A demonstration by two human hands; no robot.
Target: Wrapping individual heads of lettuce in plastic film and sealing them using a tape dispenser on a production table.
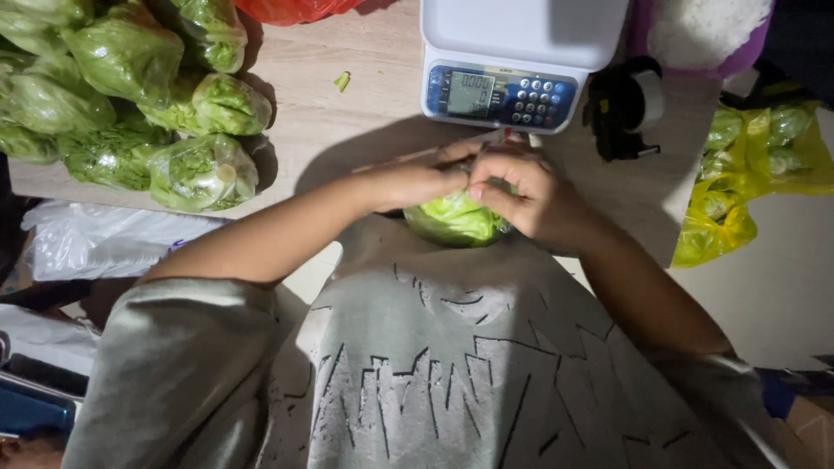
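Plainly, lettuce (453, 219): directly beneath both hands, at the worktop (347, 130) edge.
Left hand (415, 181): grip pinching its wrap.
Right hand (521, 195): likewise, equally near.

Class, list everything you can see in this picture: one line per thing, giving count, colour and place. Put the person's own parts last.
Bagged lettuce heads: a pile, count unclear, green in clear wrap, table's far left.
Lettuce in hand: one, green, clear-wrapped, at table's near edge.
Weighing scale: one, white with blue keypad, top centre.
Tape dispenser: one, black, right of scale.
Yellow bag: one, holding greens, far right.
Leaf scrap: one, green, left of scale.
Red bag: one, top edge.
Table: one, light wood.
Plastic sheets: white, lower left.
Shirt: one, grey, foreground.
Left hand: on the lettuce, grip closed.
Right hand: on the lettuce, grip closed.
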